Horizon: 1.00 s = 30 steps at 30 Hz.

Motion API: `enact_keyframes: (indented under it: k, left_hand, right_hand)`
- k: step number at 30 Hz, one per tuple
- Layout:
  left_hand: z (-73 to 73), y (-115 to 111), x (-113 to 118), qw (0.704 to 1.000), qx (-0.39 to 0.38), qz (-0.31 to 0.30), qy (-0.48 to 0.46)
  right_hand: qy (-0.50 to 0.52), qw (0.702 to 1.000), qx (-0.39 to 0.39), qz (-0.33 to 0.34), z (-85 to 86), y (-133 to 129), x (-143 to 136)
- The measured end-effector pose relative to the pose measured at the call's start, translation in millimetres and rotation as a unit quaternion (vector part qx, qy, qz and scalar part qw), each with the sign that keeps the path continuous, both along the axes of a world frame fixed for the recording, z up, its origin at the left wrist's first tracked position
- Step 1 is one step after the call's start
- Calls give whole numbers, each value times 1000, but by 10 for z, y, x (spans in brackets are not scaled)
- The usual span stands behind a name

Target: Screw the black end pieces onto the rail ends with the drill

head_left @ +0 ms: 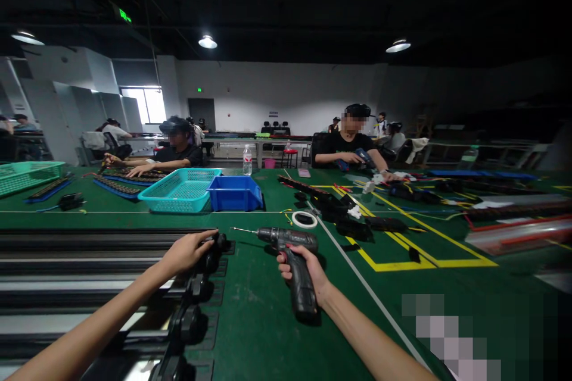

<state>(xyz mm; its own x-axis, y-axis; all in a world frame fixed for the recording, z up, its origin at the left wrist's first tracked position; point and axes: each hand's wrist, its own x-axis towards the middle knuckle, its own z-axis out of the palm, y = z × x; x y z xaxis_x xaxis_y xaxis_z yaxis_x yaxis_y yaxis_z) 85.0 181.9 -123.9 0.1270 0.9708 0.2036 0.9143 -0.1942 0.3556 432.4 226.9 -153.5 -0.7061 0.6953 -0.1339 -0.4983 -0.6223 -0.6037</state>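
Green counter (250, 321) fills the near half of a dim workroom, with long black-and-silver bars (89, 247) lying side by side at the near left, their dark end fittings (201, 287) lined up along the right ends. The person's right hand (308, 268) is wrapped around the grip of a black cordless drill (292, 240), near the middle; its slim bit (243, 230) points left, its tip just short of the farthest bar's end. The left hand (192, 250) reaches over the bars to that end, fingers stretched out and slightly parted; whether they pinch anything cannot be told. To work well here, the drill should probably stay level and in line with the fitting, the bar held firm, and the left fingertips clear of the bit's path. A white ring-shaped roll (294, 218) lies just beyond the drill; farther left are a blue bin (235, 193) and a turquoise basket (179, 202). Across the counter, a co-worker (342, 146) handles another drill.
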Motion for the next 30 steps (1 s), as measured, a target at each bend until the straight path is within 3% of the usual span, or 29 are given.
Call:
enact_keyframes:
  k: [5, 10, 19, 30]
  left_hand:
    - [14, -5, 17, 1000, -11, 12, 1]
    - [1, 7, 8, 1000, -10, 1, 0]
    - [12, 1, 7, 1000, -15, 10, -2]
    - [-21, 18, -9, 1000, 1, 0, 1]
  right_hand:
    - [25, 999, -20, 33, -47, 45, 13]
    - [-23, 996, -19, 87, -71, 50, -60]
    - [-91, 991, 7, 101, -37, 33, -117]
    - [-56, 991, 9, 123, -70, 58, -124]
